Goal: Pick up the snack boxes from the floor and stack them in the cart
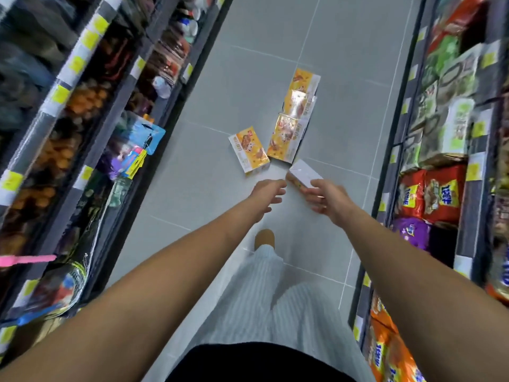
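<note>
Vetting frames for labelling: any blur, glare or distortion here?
Head view: left shelves are smeared by motion blur; right shelves are milder, and both lean inward from the wide lens; glare washes out print on the far boxes; near box, left hand and right hand gripping the held box are fairly sharp.

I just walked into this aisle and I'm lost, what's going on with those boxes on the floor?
A person reaches down toward yellow-and-orange cardboard snack boxes scattered on the grey tiled floor between stocked shelves. The right hand grips one held box, its white face up. The left hand reaches beside it, holding nothing. A single box lies nearest on the floor, with a row of about three more just past it. No cart is in view.
</note>
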A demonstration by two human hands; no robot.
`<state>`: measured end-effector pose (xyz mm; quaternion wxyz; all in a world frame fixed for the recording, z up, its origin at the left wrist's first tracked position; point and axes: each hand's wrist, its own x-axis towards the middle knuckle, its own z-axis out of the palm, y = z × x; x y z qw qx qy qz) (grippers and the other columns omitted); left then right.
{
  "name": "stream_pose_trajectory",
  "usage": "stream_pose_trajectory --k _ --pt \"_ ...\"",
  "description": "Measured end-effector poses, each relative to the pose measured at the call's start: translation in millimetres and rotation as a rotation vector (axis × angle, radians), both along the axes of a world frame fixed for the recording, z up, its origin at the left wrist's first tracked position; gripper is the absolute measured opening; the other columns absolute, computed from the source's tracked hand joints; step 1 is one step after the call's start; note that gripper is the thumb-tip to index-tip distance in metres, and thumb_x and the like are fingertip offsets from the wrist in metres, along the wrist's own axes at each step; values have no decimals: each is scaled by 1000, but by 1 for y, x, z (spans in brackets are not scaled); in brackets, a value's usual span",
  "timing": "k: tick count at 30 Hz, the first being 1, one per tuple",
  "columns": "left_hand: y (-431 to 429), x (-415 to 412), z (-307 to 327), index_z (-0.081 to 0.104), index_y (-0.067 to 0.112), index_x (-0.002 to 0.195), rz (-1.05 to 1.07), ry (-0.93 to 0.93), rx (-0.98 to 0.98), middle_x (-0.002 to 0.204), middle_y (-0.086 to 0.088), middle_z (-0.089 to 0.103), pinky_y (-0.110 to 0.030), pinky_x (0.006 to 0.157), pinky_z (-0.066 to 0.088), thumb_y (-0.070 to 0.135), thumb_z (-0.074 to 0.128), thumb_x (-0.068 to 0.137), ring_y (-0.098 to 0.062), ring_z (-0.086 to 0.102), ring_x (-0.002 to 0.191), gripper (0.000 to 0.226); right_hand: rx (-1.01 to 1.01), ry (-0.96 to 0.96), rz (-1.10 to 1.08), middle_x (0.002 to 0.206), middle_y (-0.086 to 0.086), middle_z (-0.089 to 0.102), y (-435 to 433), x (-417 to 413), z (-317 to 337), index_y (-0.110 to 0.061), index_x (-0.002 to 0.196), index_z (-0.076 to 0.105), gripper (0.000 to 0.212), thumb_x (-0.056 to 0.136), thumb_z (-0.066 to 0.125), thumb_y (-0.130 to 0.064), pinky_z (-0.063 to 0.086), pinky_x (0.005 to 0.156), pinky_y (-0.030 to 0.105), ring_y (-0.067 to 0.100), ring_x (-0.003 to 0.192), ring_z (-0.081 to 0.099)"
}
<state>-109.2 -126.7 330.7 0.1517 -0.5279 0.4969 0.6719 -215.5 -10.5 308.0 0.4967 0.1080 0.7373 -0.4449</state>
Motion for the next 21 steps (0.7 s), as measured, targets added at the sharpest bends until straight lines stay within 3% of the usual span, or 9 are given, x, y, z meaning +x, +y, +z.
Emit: stream_pose_trajectory --k 4,9,12,14,16,18,21 --pt "-14 -48 -21 55 18 120 -37 -37 37 119 2 60 -37 95 37 33 49 93 -16 56 102 31 56 -6 -55 100 3 67 -10 -39 -27 -22 96 60 9 89 56 -26 39 62 27 12 72 56" --pt "-23 -99 -57 54 16 122 -23 -106 84 118 1 58 -36 91 37 32 50 93 -17 55 102 33 101 -72 -46 83 -2 62 -23 -88 -65 -21 87 58 5 90 56 -23 34 57 25 10 63 50" --pt "-26 -128 -87 55 17 117 25 -144 104 118 2 59 -34 88 36 31 51 92 -17 55 102 29 102 -87 -25 87 8 56 -30 -117 -98 -18 80 56 10 89 55 -14 30 54 23 12 59 44" --pt "-27 -149 -117 56 15 119 58 -171 110 119 0 59 -32 83 37 30 51 93 -17 55 102 30 118 -80 12 90 11 49 -37 -141 -129 0 89 59 10 89 53 -8 31 53 23 15 61 42" --pt "-26 -170 -154 57 13 115 69 -196 102 114 -3 58 -27 70 38 27 50 94 -18 54 98 27 128 -69 36 90 11 48 -40 -164 -167 15 110 53 30 90 52 -6 34 52 23 16 67 43" --pt "-22 -186 -191 58 14 106 72 -219 103 105 -4 55 -23 62 35 23 49 95 -18 51 92 17 129 -87 39 89 13 51 -41 -183 -204 11 115 53 30 90 55 -7 38 48 17 17 71 48" --pt "-17 -208 -253 58 3 120 52 -219 104 103 -5 52 -28 76 36 18 48 96 -17 48 94 30 163 -79 61 115 14 61 -45 -205 -269 -11 119 58 39 82 67 -17 44 62 20 19 89 54"
